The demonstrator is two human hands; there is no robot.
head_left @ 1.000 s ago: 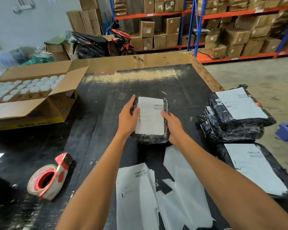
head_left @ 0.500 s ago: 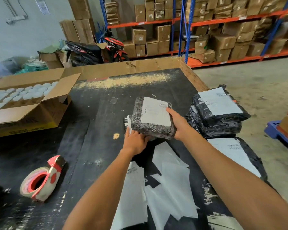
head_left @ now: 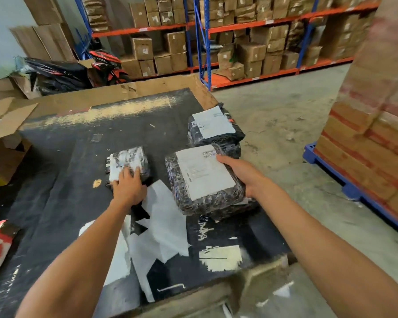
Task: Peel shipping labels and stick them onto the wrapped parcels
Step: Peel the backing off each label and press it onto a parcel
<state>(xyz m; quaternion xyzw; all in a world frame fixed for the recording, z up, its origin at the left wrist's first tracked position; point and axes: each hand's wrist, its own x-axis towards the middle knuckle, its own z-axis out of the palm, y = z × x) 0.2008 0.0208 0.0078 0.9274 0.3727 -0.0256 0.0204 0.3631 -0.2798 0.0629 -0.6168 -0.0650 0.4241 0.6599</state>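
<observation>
The labelled parcel, black wrap with a white shipping label stuck flat on top, is held off the bench in the right hand, thumb on the label's corner and the other fingers curled under the far edge, out of sight. It hangs over the bench's right side, just in front of the stacked labelled parcels. One-handed, gripped at a single edge, it could tip or slip as it goes to the stack, and a careless drop might knock the top parcel off toward the floor.

The left hand rests on a smaller wrapped parcel lying on the bench, fingers fairly straight and slightly spread on its near edge. Its top looks patchy white; blur hides whether that is a label. If the hand drags it, the loose backing sheets just beside it could slide along or stick to it.

As for containers, the open cardboard box at the far left is cut off by the frame, its contents mostly hidden. Shelf cartons are closed
</observation>
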